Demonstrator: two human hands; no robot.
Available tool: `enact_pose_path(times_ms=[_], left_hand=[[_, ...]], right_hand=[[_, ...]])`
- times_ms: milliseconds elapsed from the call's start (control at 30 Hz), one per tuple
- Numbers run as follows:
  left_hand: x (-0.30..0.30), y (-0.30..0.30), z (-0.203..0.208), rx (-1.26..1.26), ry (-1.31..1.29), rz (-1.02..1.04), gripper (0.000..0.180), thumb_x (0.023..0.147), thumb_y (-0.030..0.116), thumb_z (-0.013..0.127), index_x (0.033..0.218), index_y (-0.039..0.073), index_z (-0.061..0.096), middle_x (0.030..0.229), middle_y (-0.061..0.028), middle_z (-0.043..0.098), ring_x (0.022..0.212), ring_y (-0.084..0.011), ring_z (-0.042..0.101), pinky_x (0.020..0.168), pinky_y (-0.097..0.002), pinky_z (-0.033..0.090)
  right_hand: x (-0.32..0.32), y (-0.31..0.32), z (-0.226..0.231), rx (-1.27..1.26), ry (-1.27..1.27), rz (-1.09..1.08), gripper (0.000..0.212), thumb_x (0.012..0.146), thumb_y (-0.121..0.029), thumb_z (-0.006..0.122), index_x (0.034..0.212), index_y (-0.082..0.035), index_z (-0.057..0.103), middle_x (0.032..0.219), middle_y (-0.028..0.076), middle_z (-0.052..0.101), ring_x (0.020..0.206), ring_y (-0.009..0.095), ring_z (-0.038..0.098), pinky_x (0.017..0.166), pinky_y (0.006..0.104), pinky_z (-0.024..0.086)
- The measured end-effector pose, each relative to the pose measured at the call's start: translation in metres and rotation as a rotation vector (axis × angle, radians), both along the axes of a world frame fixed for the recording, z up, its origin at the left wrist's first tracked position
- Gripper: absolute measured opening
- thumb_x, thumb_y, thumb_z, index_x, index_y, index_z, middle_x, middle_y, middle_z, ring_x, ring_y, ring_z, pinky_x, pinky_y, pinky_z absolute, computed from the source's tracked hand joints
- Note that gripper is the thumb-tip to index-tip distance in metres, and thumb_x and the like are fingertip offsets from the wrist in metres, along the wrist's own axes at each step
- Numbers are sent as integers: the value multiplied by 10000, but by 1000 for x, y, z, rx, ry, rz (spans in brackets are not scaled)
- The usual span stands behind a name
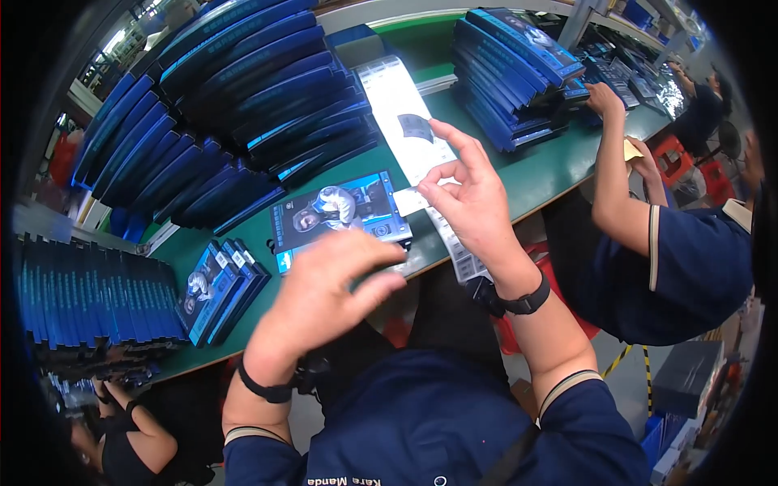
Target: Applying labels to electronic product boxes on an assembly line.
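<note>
A small white label [410, 201] is pinched between the thumb and fingers of my right hand [463, 188], over the right edge of a blue-and-black printed box [304, 212]. That box lies flat on the green table. My left hand [328, 283], blurred by motion, hovers at the box's near edge with thumb and fingers apart and nothing seen in it. It covers part of the box's front. A long white strip of labels [389, 97] runs across the table beneath my right hand and hangs over the near edge.
Tall stacks of similar boxes [251, 89] rise at the far left, with another stack [515, 77] at the far right. Several boxes [212, 296] lean together on the green table [344, 166], beside a packed row [97, 292]. Co-workers sit at right and lower left; one hand [604, 99] touches the right stack.
</note>
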State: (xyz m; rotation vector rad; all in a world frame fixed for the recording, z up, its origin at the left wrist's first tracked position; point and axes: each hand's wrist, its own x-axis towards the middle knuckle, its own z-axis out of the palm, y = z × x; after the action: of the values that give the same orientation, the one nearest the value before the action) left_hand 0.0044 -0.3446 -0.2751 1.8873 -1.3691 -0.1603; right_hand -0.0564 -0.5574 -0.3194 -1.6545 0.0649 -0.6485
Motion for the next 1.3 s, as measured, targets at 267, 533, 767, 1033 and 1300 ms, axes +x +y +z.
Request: enact_pose_path(times_ms=[267, 533, 767, 1033, 1300], left_hand=[[44, -2, -8, 72, -145, 174, 372, 725, 101, 810, 1078, 90, 697, 1259, -116, 576, 1197, -310, 536, 1008, -407, 438], [47, -13, -19, 249, -298, 62, 643, 666, 316, 870, 1256, 187, 649, 1465, -186, 441, 1374, -409, 379, 1152, -508, 276], [30, -9, -18, 170, -280, 115, 559, 616, 291, 878, 1158, 260, 745, 1420, -186, 487, 1279, -385, 465, 1085, -478, 345], [-12, -3, -20, -249, -230, 146, 596, 565, 302, 915, 1137, 270, 752, 1447, -282, 423, 1293, -438, 450, 1076, -518, 357], [-38, 24, 16, -121, -192, 178, 878, 501, 162, 947, 1309, 218, 611, 1367, -254, 354, 1250, -451, 439, 1015, -497, 442]], right_hand=[[11, 10, -8, -65, -3, -81, 650, 798, 159, 629, 1390, -88, 522, 1347, 114, 467, 847, 88, 622, 725, 232, 559], [14, 12, -12, -88, 27, -81, 657, 798, 170, 626, 1389, -98, 525, 1352, 115, 465, 851, 97, 623, 721, 226, 562], [2, 7, -26, -262, 42, -233, 749, 872, -130, 740, 1509, -114, 346, 1396, 152, 440, 797, 107, 569, 726, 261, 519], [-10, 52, 6, 784, -223, 260, 783, 933, -8, 604, 1571, -186, 186, 1407, 133, 407, 1182, 185, 557, 989, 308, 511], [-18, 91, -6, 662, -95, 445, 863, 982, -182, 600, 1598, -184, -5, 1462, 173, 359, 1142, 160, 538, 1002, 329, 443]])
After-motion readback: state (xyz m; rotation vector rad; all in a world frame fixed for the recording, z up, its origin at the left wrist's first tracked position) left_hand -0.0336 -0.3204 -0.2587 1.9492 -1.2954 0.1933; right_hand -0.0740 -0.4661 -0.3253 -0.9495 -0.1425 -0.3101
